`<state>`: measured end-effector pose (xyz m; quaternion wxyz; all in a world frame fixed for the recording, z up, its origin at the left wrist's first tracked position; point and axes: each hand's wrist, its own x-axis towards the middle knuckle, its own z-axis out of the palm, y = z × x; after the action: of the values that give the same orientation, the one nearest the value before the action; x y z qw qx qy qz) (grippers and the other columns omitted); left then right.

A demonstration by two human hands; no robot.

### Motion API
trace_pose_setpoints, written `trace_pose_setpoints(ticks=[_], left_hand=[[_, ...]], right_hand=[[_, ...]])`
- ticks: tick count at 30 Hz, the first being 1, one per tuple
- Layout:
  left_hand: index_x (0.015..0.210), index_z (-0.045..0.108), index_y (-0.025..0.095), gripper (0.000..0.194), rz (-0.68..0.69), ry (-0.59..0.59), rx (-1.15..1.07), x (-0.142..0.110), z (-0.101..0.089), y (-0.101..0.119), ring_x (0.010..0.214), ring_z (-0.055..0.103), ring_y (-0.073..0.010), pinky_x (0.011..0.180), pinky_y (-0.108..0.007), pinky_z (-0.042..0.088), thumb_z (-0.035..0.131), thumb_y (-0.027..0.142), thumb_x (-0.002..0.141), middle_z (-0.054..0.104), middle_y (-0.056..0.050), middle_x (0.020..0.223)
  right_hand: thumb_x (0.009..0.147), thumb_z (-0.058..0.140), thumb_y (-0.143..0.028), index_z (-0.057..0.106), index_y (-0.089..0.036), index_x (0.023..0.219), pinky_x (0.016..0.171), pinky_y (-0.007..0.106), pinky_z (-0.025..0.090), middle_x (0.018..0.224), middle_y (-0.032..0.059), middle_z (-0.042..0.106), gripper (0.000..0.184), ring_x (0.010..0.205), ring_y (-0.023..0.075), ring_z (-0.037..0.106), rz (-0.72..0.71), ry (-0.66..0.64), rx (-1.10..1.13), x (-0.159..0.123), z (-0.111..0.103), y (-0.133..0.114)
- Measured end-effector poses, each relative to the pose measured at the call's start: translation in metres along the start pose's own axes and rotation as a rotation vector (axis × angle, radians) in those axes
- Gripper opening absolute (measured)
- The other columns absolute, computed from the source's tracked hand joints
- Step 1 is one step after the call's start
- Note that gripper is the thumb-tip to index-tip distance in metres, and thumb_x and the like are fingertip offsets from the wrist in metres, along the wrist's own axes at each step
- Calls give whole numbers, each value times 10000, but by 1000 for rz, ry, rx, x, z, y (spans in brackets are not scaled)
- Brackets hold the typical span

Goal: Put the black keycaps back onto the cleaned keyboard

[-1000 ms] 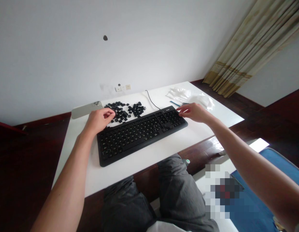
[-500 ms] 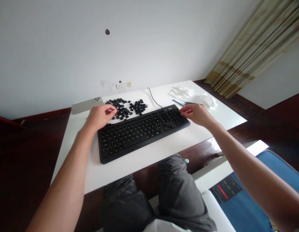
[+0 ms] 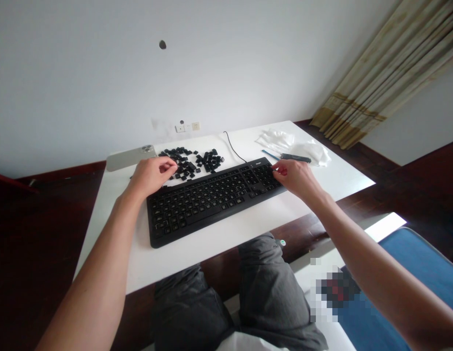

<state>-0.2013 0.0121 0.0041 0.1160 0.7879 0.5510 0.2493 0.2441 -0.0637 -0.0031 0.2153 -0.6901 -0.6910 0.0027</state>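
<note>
The keyboard (image 3: 211, 200) lies aslant on the worktop (image 3: 248, 222) in front of me; most of its key places show bare seats, and the loose caps lie behind it in 2 heaps, a wider left heap (image 3: 191, 166) and a smaller right heap (image 3: 210, 161); I judge the stripping nearly complete, with few caps seated, though I cannot tell whether the smooth strip in the near row is a cap, nor what my fingers hide; my left grip (image 3: 149, 174) is over the left heap's near side, fingertips curled close, and my right grip (image 3: 292, 175) is at the number-pad end; I cannot tell whether either pinches a cap; a narrow strip of worktop runs between the keyboard and the front edge, with wider room right of it; behind, the heaps and cable (image 3: 232, 145) limit movement, the phone (image 3: 126, 160) lies by the far left corner, and the blue stick (image 3: 270, 155), black tool (image 3: 296, 158) and white wrapping (image 3: 314, 152) crowd the far right.
</note>
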Motion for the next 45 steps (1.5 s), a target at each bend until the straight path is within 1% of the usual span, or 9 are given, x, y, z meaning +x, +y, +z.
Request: trace_pose_setpoints(ticks=[6, 13, 18, 22, 28, 34, 37, 41, 45], left_hand=[[951, 834, 248, 284, -3, -7, 4, 0, 0, 1, 805, 716, -213, 781, -305, 537, 635, 447, 920, 823, -19, 918], [972, 838, 245, 298, -7, -17, -9, -1, -1, 2, 818, 722, -217, 807, -312, 556, 632, 454, 919, 828, -26, 936], [963, 838, 253, 297, -1, -15, -32, -1, -1, 1, 831, 743, -235, 791, -323, 556, 640, 470, 917, 832, -41, 940], [959, 839, 261, 284, 9, -8, -39, -1, -1, 0, 838, 753, -241, 811, -334, 564, 649, 468, 919, 838, -45, 952], [951, 833, 262, 279, 9, -10, -28, -1, 0, 0, 854, 759, -242, 812, -330, 560, 644, 465, 922, 841, -40, 958], [960, 830, 251, 293, -13, -21, -28, -1, 0, 1, 832, 750, -236, 815, -326, 557, 647, 476, 916, 838, -43, 941], [971, 832, 250, 304, -5, -22, -11, -1, -1, 0, 823, 741, -231, 822, -321, 558, 641, 483, 923, 839, -43, 953], [987, 835, 251, 313, -7, -14, -5, -1, -2, -1, 818, 736, -229, 814, -318, 562, 636, 486, 928, 838, -43, 957], [992, 838, 254, 325, -4, -14, -7, 0, -2, 0, 816, 738, -234, 812, -326, 568, 638, 500, 924, 838, -48, 955]], right_hand=[[877, 639, -161, 827, -181, 1015, 773, 407, 564, 932, 97, 826, 234, 808, 272, 755, -65, 53, -36, -3, 5, 0], [872, 689, -212, 818, -197, 1029, 780, 402, 573, 844, 71, 802, 204, 781, 257, 740, 20, 65, 60, -8, 6, 1], [891, 707, -249, 825, -200, 1044, 768, 404, 562, 863, 71, 793, 199, 778, 257, 729, 19, 83, 17, -10, 8, 2], [890, 703, -240, 844, -209, 993, 779, 410, 581, 881, 73, 810, 177, 790, 267, 745, 13, 69, 9, -9, 6, 3], [886, 707, -231, 871, -220, 967, 775, 415, 599, 813, 63, 819, 183, 770, 275, 772, 40, 6, 70, -5, -1, 4], [912, 715, -246, 872, -200, 958, 776, 418, 569, 900, 95, 803, 170, 784, 270, 738, -26, 9, 25, -5, 1, 6], [915, 732, -250, 857, -192, 964, 785, 408, 561, 907, 91, 792, 147, 789, 256, 727, -26, 13, 64, -7, 1, 8], [936, 730, -316, 840, -216, 958, 758, 398, 555, 893, 70, 806, 150, 779, 253, 740, 7, -24, 155, -5, -7, 12], [999, 633, -354, 836, -218, 1002, 797, 416, 539, 980, 99, 820, 244, 837, 277, 742, 4, 117, 88, 14, -25, 10]])
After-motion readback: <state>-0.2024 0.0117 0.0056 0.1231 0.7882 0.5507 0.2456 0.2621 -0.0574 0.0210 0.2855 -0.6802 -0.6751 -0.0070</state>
